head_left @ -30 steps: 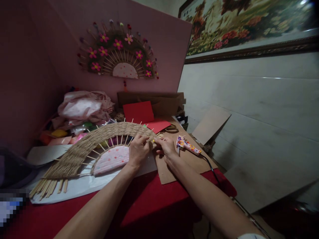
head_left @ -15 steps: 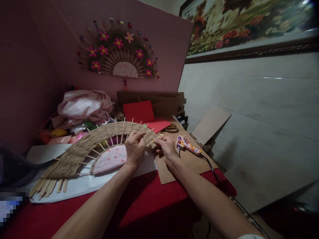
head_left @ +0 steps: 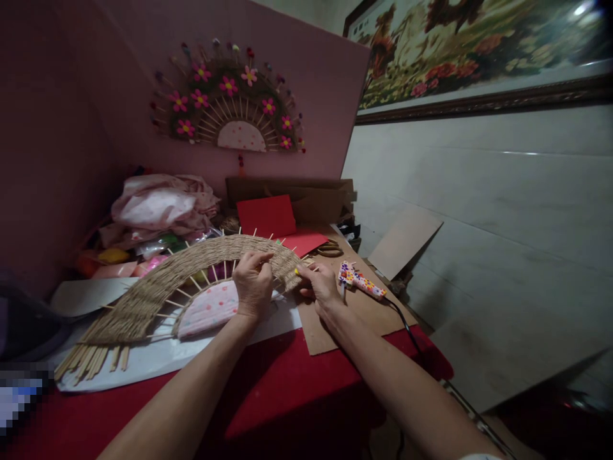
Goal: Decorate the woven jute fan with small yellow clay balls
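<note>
A fan-shaped frame of thin sticks, with a broad band of woven twine (head_left: 191,269), lies across the table. Its inner half-round is covered in pink spotted cloth (head_left: 209,309). My left hand (head_left: 253,283) is closed over the fan's inner sticks, right of the cloth; what its fingers hold, if anything, is too small to make out. At the fan's right end my right hand (head_left: 320,286) pinches the edge, with a small yellow bit (head_left: 297,272) by its fingertips.
A flowered glue gun (head_left: 361,281) with a black cable rests on cardboard (head_left: 320,331) at the right. Scissors (head_left: 329,249) and red card (head_left: 267,216) lie behind. Bundled cloth (head_left: 165,204) is at the back left. A finished fan (head_left: 242,135) hangs above.
My left hand has moved slightly left, away from my right hand, and the yellow bit shows more clearly. My right hand has stayed at the fan's right end.
</note>
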Demonstrator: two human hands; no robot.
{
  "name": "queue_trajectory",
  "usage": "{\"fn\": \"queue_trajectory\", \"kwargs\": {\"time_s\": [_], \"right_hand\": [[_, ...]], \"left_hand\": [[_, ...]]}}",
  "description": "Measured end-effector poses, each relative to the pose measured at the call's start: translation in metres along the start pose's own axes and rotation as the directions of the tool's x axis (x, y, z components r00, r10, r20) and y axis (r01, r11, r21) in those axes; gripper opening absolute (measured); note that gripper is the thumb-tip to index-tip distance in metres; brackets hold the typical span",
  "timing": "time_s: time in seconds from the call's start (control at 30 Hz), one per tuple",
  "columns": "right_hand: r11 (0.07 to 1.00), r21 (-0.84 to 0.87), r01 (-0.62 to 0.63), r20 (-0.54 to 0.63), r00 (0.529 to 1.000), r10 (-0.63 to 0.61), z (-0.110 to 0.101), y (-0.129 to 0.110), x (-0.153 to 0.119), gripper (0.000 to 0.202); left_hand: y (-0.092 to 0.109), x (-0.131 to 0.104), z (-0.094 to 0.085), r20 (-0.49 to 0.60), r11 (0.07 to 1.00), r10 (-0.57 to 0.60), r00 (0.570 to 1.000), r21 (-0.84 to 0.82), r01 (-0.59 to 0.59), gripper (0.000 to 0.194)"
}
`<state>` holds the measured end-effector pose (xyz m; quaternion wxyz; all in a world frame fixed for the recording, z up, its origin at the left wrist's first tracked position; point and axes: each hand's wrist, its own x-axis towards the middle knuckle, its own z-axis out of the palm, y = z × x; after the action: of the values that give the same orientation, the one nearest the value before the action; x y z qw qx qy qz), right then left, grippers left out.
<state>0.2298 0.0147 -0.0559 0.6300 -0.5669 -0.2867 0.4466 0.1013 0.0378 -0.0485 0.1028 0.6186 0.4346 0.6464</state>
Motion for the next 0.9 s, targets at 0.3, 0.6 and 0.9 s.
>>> {"fn": "queue_trajectory", "kwargs": {"time_s": [0.3,0.6,0.9], "right_hand": [[0.996,0.072,-0.049,0.052,0.998,0.046,-0.006,-0.001,0.002,0.017],[0.998,0.055,-0.029,0.029,0.999,0.027,-0.004,0.005,0.008,0.023],[0.999,0.036,-0.030,0.014,0.999,0.029,-0.004,0.004,0.008,0.023]], "left_hand": [[0.005,-0.006,0.000,0.391,0.939,0.096,0.915,0.271,-0.214,0.030],[0.013,-0.011,0.003,0.583,0.758,0.074,0.809,0.495,-0.425,0.025],[0.010,-0.013,0.003,0.569,0.795,0.082,0.818,0.458,-0.398,0.025]]}}
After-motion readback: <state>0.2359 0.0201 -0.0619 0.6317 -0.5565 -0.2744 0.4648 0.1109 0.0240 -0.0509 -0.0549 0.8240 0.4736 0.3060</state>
